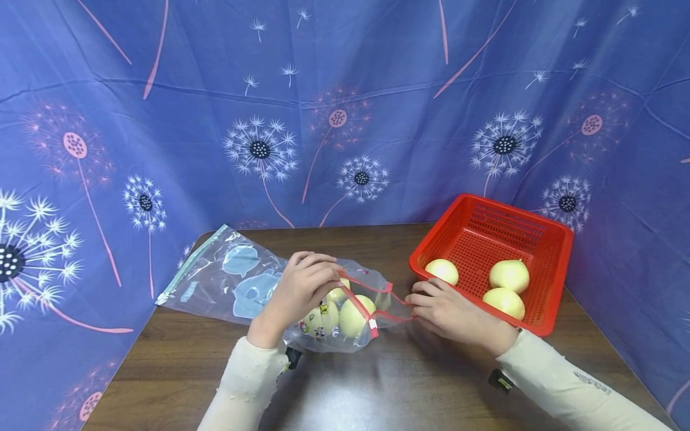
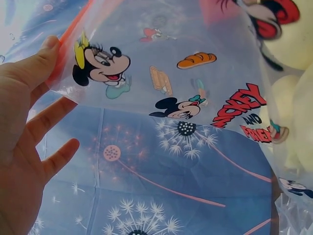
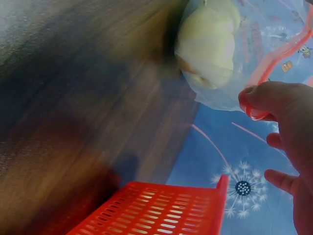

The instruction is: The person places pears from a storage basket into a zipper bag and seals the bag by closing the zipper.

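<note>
My left hand [image 1: 296, 293] pinches the red zip edge of a clear zip bag [image 2: 188, 81] printed with cartoon mice, thumb on one side and fingers behind. From the other side, my right hand [image 1: 450, 311] pinches the same red edge [image 3: 279, 53] between thumb and forefinger. The bag's mouth gapes between the two hands and faces the right. Inside lie several pale yellow pears [image 1: 353, 317], resting toward the bag's closed end. The right hand's other fingers are spread apart, close by the front left rim of a red basket [image 1: 545, 323].
Three more pale pears [image 1: 509, 276] lie in the basket, at the right of the wooden table [image 1: 345, 389]. A second clear bag [image 1: 207, 293] with blue prints and a green zip edge lies flat at the left. Blue patterned cloth [image 1: 345, 90] hangs around the table.
</note>
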`<state>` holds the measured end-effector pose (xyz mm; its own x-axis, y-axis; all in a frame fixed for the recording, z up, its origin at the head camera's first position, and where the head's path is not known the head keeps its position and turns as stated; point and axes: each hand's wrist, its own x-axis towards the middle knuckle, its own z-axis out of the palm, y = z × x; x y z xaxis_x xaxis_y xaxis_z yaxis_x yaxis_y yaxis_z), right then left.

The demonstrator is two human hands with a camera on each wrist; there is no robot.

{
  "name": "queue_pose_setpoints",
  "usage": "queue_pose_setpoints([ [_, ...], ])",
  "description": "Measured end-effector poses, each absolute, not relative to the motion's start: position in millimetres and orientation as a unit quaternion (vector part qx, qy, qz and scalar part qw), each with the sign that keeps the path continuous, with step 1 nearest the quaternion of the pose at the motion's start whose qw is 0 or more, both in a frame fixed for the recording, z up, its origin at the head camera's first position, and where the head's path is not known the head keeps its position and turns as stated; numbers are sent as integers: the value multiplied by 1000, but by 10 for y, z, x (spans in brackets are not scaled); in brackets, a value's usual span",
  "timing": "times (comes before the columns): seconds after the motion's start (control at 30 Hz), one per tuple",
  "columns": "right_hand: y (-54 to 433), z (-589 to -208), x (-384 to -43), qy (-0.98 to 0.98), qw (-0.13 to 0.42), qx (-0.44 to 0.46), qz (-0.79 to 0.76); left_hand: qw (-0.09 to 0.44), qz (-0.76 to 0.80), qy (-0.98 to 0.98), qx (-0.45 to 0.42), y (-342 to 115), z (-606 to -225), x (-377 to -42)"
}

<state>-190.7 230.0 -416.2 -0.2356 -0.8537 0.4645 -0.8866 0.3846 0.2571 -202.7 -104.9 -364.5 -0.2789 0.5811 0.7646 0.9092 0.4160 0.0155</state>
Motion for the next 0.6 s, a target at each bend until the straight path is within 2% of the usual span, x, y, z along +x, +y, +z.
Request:
queue_pose_setpoints([
  [0.6, 2256, -3708, -1954, -792, 317, 515, 79, 389, -248, -751, -473, -1181, -3387, -2036],
])
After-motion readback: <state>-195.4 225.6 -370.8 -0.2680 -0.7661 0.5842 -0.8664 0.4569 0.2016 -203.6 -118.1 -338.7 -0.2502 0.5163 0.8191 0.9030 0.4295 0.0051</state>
